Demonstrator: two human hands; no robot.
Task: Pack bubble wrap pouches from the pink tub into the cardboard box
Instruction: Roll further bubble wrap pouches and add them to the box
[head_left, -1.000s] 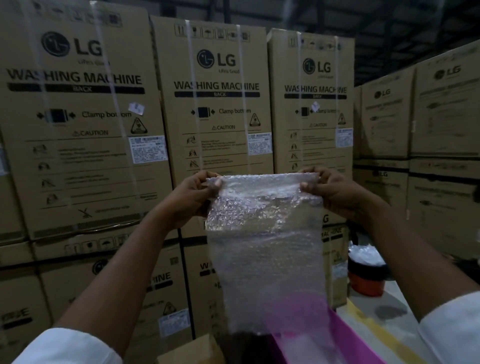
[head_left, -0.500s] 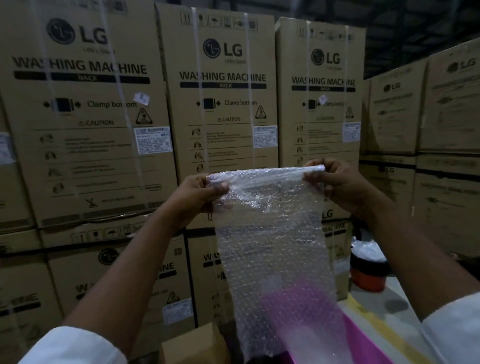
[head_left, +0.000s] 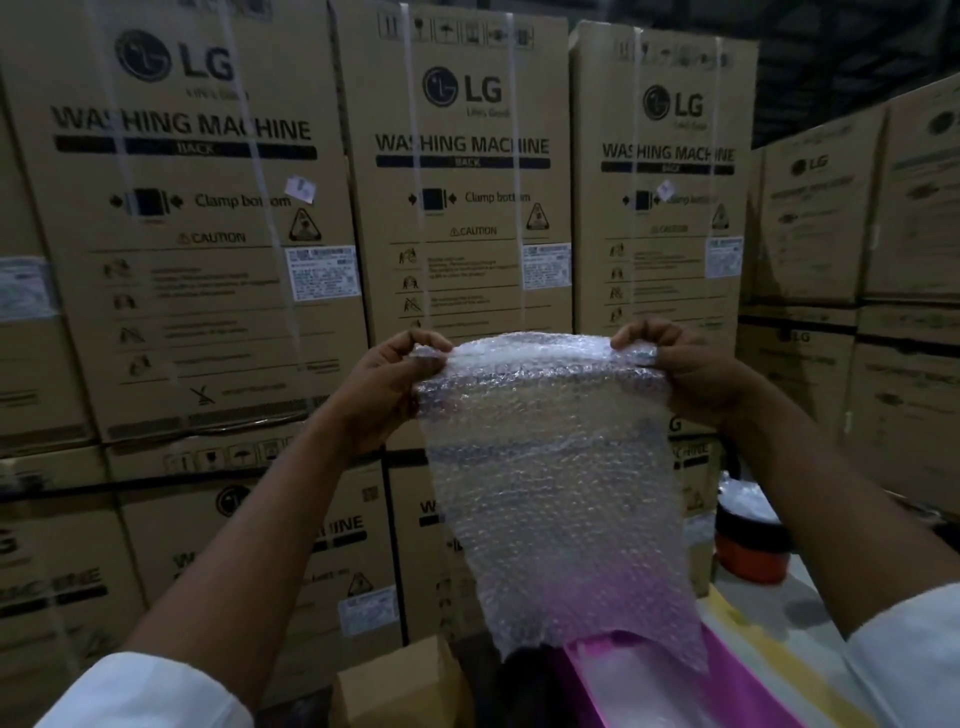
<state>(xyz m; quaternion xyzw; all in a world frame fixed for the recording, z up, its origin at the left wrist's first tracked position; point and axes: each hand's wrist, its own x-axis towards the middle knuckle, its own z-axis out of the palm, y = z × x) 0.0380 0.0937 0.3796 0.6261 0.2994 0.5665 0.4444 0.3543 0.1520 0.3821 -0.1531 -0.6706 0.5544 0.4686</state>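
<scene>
A bubble wrap pouch (head_left: 556, 499) hangs at chest height between both raised hands, its top edge stretched level and its lower edge dangling free just above the near rim of the pink tub (head_left: 727, 670). The left hand (head_left: 387, 387) pinches the top left corner, fingers curled over the rim of the wrap with the thumb behind; the right hand (head_left: 685, 364) pinches the top right corner the same way, fingers clamped on the film. More clear wrap lies inside the tub. The cardboard box (head_left: 400, 686) shows only a corner at the bottom edge, left of the tub and below the left forearm. Open air surrounds the pouch on both sides; behind it a wall of stacked washing machine cartons (head_left: 467, 208) closes off the far side. To the right, an orange and black container (head_left: 750, 551) stands on the pale tabletop (head_left: 769, 608), well apart from the pouch. Against half a second ago, the top edge has sunk slightly in the view and bunched thicker between the hands, and the pouch's bottom hangs shorter, uncovering more of the tub.
</scene>
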